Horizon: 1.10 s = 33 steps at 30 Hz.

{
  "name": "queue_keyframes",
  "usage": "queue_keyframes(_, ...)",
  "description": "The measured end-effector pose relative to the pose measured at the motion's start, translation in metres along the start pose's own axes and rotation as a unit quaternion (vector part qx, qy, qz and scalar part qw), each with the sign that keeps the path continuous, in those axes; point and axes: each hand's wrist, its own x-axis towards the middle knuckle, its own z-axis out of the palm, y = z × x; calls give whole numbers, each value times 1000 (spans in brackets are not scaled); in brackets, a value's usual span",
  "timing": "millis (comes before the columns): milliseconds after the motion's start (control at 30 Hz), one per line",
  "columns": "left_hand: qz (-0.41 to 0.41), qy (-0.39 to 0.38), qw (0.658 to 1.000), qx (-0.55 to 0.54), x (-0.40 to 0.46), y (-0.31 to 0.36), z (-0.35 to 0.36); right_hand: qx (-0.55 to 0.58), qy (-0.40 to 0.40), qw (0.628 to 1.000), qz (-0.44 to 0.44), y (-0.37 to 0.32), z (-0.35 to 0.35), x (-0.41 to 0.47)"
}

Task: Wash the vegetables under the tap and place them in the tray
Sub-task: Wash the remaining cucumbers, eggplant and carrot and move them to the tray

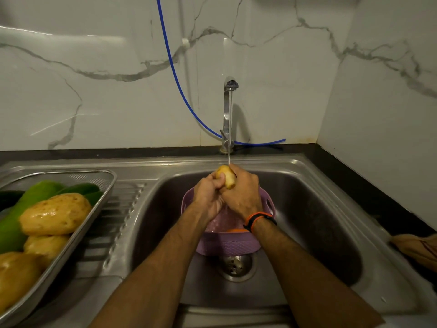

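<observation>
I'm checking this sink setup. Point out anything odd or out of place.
Two small things. A blue hose hangs loose down the wall and trails along the counter behind the tap. A crumpled cloth lies at the sink's right edge. Otherwise, both hands hold a potato under the stream.

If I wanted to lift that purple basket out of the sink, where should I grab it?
Probably by the slot handle in the right rim of the purple basket, reaching down from above. The left side is hidden behind the hands washing the potato, so I cannot tell whether a matching slot exists.
</observation>
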Motion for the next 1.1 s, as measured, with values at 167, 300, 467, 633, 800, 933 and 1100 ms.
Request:
queue_keyframes(167,-3,-7,1000,4,1,1,-1,-2,-6,1000,5,-1,2,1)
queue_keyframes(300,-1,-5,1000,7,-2,2,1,-7,-5,1000,8,-1,-4,1)
queue_keyframes(467,-4,-7,1000,7,0,1,1,-25,24,999,-15,-7,-6,-2)
queue_keyframes(633,-1,-11,1000,8,-4,2,4,-25,34,999,-25,-7,-8,-3)
queue_keyframes(800,0,0,1000,12,-3,0,2,-50,19,998,-19,-5,0,-1)
queue_keyframes(933,4,-1,1000,26,-5,0,1,-28,-2,1000,-3,-1,-1,0)
queue_keyframes(1100,9,6,1000,17,-3,0,2,-25,45,999,-8,-5,-2,-1)
